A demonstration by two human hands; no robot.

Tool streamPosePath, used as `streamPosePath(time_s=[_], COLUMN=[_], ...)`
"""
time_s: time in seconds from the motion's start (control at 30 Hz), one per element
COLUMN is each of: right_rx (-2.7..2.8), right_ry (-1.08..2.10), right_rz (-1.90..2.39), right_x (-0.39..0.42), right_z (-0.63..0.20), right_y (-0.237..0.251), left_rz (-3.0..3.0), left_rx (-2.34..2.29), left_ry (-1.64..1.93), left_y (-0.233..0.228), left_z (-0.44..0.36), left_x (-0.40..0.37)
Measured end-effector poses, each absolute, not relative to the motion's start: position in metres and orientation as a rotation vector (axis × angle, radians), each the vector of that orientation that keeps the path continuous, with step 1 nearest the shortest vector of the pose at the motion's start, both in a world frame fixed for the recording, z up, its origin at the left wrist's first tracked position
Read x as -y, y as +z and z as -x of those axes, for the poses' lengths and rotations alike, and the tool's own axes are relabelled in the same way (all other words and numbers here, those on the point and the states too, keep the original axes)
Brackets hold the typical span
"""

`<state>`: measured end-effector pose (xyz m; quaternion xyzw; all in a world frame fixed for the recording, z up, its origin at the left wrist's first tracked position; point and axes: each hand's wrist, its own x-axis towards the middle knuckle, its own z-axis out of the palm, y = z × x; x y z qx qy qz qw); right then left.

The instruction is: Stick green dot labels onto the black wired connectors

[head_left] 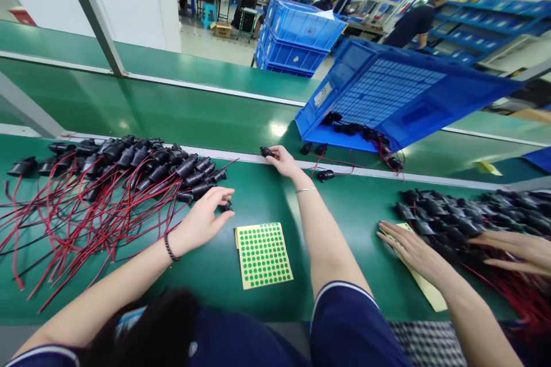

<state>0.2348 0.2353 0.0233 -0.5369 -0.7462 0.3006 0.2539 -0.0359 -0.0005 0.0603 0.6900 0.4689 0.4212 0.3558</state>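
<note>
My right hand (282, 160) reaches forward to the white strip and pinches a small black cylindrical part (266, 152) between thumb and fingers. Nearer to me, my left hand (207, 215) curves its thumb and fingers around another black part (228, 205); most of that part is hidden. Just left of this hand lies a big heap of black cylindrical parts (142, 163) with long red and black wires (86, 223). A pale yellow sheet of green round stickers (264, 255) lies on the green table between my forearms.
A tilted blue crate (387, 92) holds several black parts, with a few more near its edge. Another person's hands (417, 255) rest at right, beside a second heap (456, 212) and a yellow sheet (430, 292). Blue crates (297, 34) stand stacked behind.
</note>
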Motion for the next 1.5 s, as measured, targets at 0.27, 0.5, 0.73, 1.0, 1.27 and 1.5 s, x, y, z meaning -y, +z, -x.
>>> streamPosePath(time_s=[0.27,0.5,0.73,1.0,1.27,1.5], right_rx=[2.018,2.129,2.413,2.408,1.858,1.406], right_ry=[1.607,0.661,0.585,0.53,1.033,1.413], right_rz=[0.561,1.099,1.269,1.287,1.215,1.126], right_x=[-0.114,-0.063,-0.026,-0.022,-0.006,0.003], right_z=[-0.172,-0.215,-0.244,-0.238,-0.212,-0.173], right_y=[0.058,0.067,0.033,0.022,0.044,0.053], left_rz=[-1.241,-1.297,-1.419,-1.452,-1.467,-1.499], left_rx=[-1.038,-1.093,-1.108,-1.093,-1.12,-1.108], left_ry=[1.342,1.497,1.425,1.445,1.484,1.489], left_y=[0.029,0.022,0.012,0.009,0.001,-0.005], left_z=[-0.01,-0.007,-0.009,-0.008,-0.009,-0.01], left_x=[-0.018,-0.005,0.008,0.011,0.009,0.007])
